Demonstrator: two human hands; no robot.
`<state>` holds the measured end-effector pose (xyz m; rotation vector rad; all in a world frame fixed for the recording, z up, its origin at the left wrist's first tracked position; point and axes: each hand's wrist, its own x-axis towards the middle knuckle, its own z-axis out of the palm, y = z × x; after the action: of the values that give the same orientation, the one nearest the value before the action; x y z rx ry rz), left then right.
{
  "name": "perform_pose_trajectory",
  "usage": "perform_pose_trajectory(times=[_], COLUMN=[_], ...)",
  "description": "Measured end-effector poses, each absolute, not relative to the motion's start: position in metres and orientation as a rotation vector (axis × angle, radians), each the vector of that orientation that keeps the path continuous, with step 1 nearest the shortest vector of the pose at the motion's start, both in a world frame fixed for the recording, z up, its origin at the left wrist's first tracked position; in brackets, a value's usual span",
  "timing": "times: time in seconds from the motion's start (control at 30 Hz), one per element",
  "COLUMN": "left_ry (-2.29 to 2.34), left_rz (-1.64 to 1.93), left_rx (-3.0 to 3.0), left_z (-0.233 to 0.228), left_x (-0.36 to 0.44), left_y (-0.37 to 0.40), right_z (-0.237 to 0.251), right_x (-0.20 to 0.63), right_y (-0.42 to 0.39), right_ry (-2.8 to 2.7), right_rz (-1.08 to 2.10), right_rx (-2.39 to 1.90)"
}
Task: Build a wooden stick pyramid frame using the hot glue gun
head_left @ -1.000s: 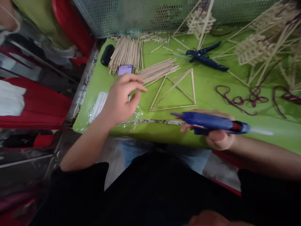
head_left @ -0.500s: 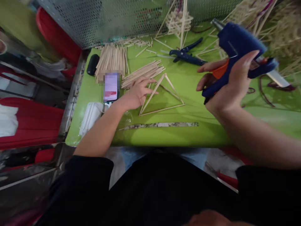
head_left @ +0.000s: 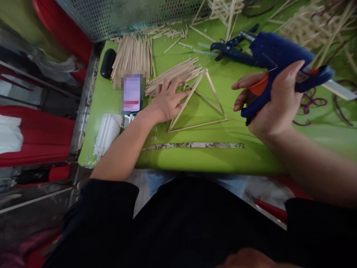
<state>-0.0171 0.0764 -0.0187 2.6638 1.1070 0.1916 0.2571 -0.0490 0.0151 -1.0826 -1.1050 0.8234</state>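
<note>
My left hand (head_left: pixel 164 102) lies low over the table, fingers spread, with the fingertips at a loose row of thin wooden sticks (head_left: pixel 167 76). Beside it stands an open frame of glued sticks (head_left: pixel 198 125), triangular in outline; whether the thumb touches its left side I cannot tell. In my right hand (head_left: pixel 279 104) is a blue hot glue gun (head_left: pixel 281 52) with an orange trigger, a glue stick poking from its back. The gun is raised above the table, its nozzle pointing up and left. Some fingers stretch past the trigger.
Blue-handled pliers (head_left: pixel 237 52) lie behind the nozzle. A thick stick bundle (head_left: pixel 132 56), a phone (head_left: pixel 132 93), a black oblong object (head_left: pixel 108 63) and a white case (head_left: pixel 107 130) are at left. A patterned strip (head_left: pixel 195 144) lies near the front edge; woven stick pieces (head_left: pixel 304 28) are at back right.
The view has shifted slightly. My left hand's fingers have spread and moved a little farther over the loose sticks. Against the table, the glue gun sits closer to the pliers.
</note>
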Motion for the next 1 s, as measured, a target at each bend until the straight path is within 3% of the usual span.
perform_pose_trajectory(times=[1.0], left_ry=[1.207], left_rz=[0.153], left_rx=[2.725], left_z=[-0.009], left_x=[-0.016], left_y=[0.079], right_z=[-0.004], right_x=[0.256], right_y=[-0.049], right_ry=[-1.260], right_rz=[0.752], right_rx=[-1.155])
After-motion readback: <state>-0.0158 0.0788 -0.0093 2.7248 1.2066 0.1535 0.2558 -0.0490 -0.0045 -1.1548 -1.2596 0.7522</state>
